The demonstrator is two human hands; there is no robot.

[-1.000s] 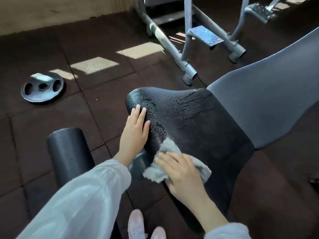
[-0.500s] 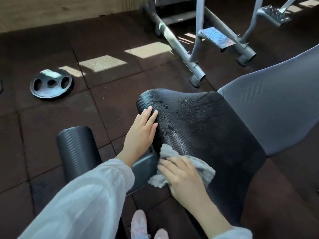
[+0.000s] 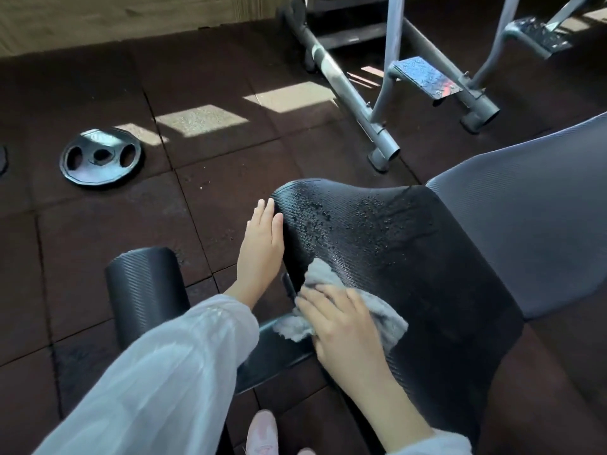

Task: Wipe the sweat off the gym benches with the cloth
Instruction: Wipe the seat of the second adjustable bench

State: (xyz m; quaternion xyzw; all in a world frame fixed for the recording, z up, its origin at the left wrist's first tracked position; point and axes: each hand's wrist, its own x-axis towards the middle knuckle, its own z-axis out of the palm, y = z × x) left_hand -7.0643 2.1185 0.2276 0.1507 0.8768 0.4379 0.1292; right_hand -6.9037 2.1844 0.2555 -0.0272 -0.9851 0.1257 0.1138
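The soft, limp cloth [image 3: 356, 298] bunches under the flat right hand [image 3: 341, 318], pressed on the wet, slick bench [image 3: 410, 244]; the left hand [image 3: 262, 238] rests open-fingered on its edge.

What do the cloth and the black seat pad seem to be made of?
The cloth looks like soft, fluffy grey fabric, perhaps microfibre: its edges are fuzzy and it bunches up. The seat pad looks like black padded vinyl or a similar synthetic cover: fine ribbed texture, slight sheen, droplets beading on it.
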